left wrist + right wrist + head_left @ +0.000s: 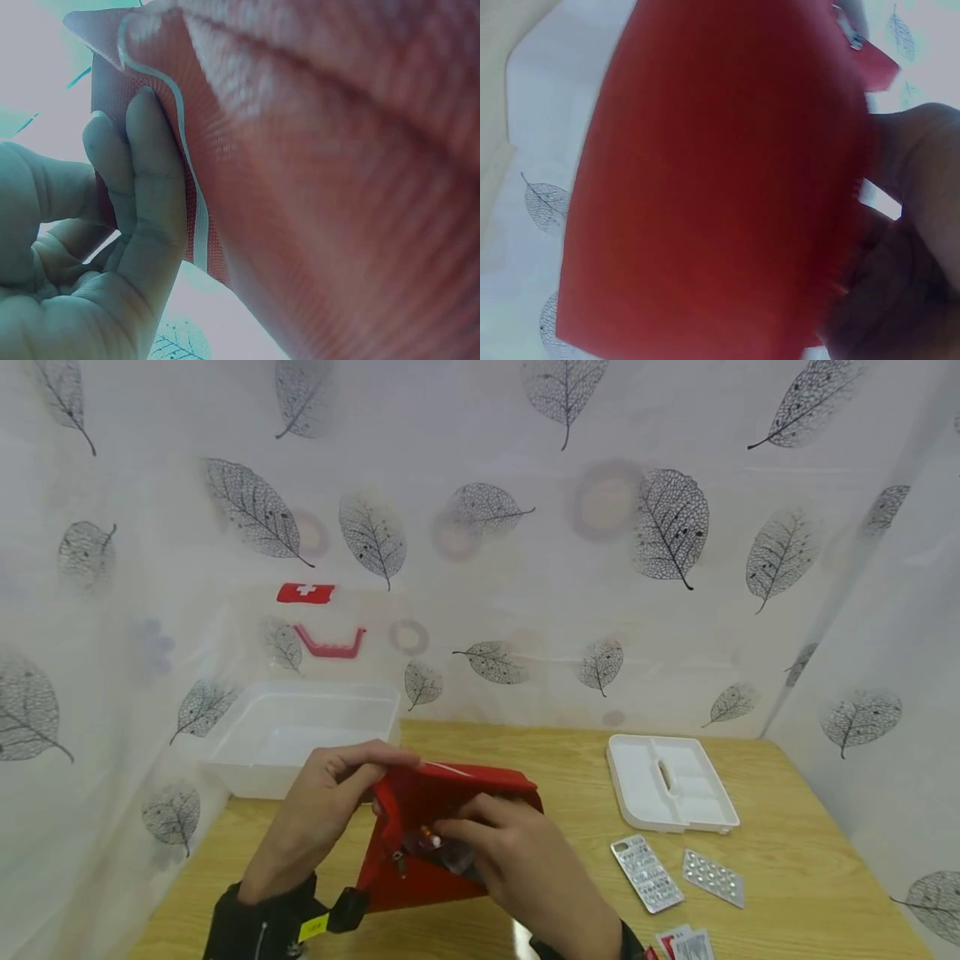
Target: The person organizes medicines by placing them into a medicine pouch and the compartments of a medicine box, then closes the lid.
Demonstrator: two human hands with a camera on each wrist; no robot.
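A red zip pouch (420, 889) is held tilted over the table, its mouth spread toward me. My left hand (326, 810) grips the pouch's left upper edge, fingers on the outer cloth. The left wrist view shows those fingers (154, 180) against the red fabric, beside a white trim line. Inside the mouth, my right hand (517, 860) holds a small clear plastic bag (457, 857) with orange and white pieces in it, perhaps capsules. Its fingertips are partly hidden by the pouch. Red cloth fills much of the right wrist view, covering part of the right hand (911, 247).
At the back left stands a white plastic bin (255, 777). A white divided tray (652, 818) with a central handle lies at the right. Nearer are two blister packs, one larger (647, 874) and one smaller (712, 877), plus small packets (692, 946) by the right forearm.
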